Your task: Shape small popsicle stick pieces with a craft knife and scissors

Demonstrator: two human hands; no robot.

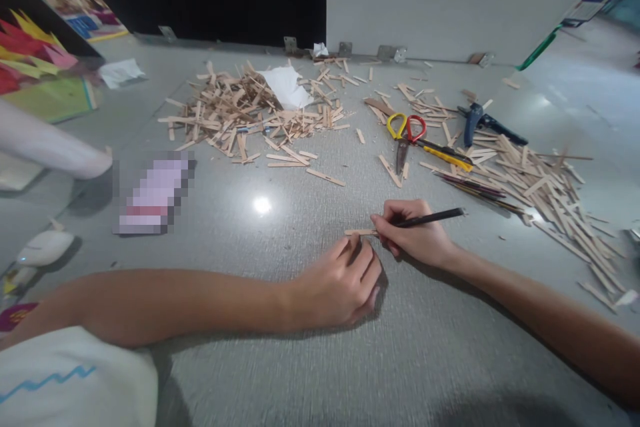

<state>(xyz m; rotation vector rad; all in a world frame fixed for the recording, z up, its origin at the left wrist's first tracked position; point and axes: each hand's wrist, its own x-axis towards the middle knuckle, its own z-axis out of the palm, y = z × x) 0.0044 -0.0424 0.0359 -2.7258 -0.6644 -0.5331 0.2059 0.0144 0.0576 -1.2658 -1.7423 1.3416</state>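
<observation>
My right hand is closed around a black pen, its tip end pointing down and left. Under that end lies a short flat wooden stick on the grey table. My left hand is curled just below the stick, with thumb and fingertips bent in and holding it against the surface. The exact fingertip contact is partly hidden behind the knuckles. Beyond my right hand lie scissors with one yellow and one red handle, a yellow and black cutter, and several thin dark pens.
A large heap of wooden sticks with a white tissue lies at the back. More sticks and a dark blue clamp-like tool are at right. Another person's arm, a pixelated flat object and a white mouse are at left.
</observation>
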